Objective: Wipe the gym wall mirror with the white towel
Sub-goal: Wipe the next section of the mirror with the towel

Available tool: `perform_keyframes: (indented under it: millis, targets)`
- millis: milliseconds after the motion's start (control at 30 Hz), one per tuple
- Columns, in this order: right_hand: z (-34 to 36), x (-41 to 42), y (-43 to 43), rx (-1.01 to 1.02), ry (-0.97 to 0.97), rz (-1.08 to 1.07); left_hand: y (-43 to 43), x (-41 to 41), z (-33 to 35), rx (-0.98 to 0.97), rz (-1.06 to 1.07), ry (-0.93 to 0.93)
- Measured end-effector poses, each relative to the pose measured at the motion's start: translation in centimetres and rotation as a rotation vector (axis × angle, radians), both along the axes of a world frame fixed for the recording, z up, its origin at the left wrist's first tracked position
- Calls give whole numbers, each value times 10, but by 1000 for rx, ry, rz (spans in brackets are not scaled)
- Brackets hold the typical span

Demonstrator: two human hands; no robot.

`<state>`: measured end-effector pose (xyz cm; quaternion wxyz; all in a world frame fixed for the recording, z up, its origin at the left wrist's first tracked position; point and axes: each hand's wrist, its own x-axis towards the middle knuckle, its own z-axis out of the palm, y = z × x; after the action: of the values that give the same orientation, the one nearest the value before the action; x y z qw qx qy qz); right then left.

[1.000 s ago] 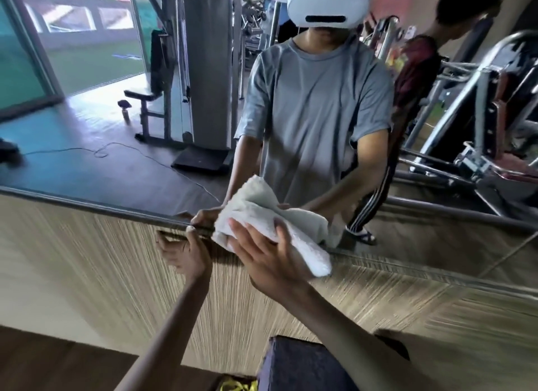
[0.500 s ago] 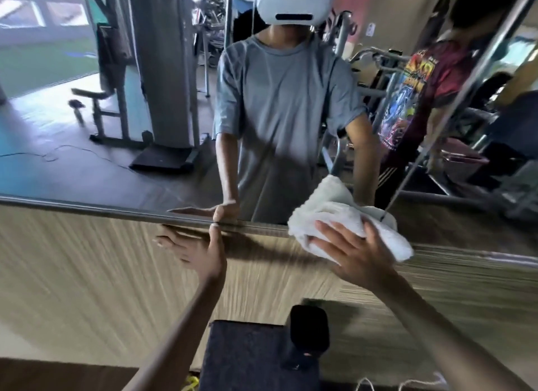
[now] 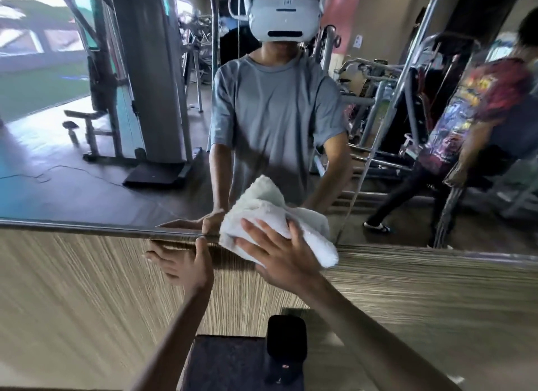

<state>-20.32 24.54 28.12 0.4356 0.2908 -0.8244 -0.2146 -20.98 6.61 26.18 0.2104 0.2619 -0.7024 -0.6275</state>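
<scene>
towel: white towel (image 3: 313, 230), bunched into a thick wad; judged light, limp and compressible, so it can unfold or creep out from under a slack palm.
location: the towel lies against the lowest strip of the gym wall mirror (image 3: 87, 186), overlapping the bottom rail (image 3: 72, 226), just right of the left hand.
surface: the glass is judged hard, smooth and breakable; cloth should glide on it easily, so pressure is best firm and even.
where to hold: across the middle of the wad, palm behind and fingers spread to pin the folds; the loose end at lower right may trail.
right hand: right hand (image 3: 279, 253) has fingers straight and fanned, laid flat on the near face of the towel; it presses rather than clutches, with nothing pinched. the forearm reaches in from the near right.
left hand: left hand (image 3: 180, 262) lies flat on the wood-grain panel (image 3: 72, 288) just below the rail, fingers pointing left, thumb raised to the rail; it holds nothing and is judged a brace.
</scene>
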Motion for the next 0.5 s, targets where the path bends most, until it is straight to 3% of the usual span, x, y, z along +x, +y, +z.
perform_keyframes:
  millis: [133, 267, 400, 500]
  targets:
    - [-13, 7, 62, 0, 67, -31, 2, -1, -5, -263, -1, 112]
    - [-11, 23, 118, -227, 80, -125, -1, -5, -16, -623, -74, 268]
    - [29, 10, 72, -547, 165, -211, 5, -17, 24, -1024, -76, 575]
    - [50, -6, 9, -775, 198, -212, 12, -24, 68, -1154, -119, 733]
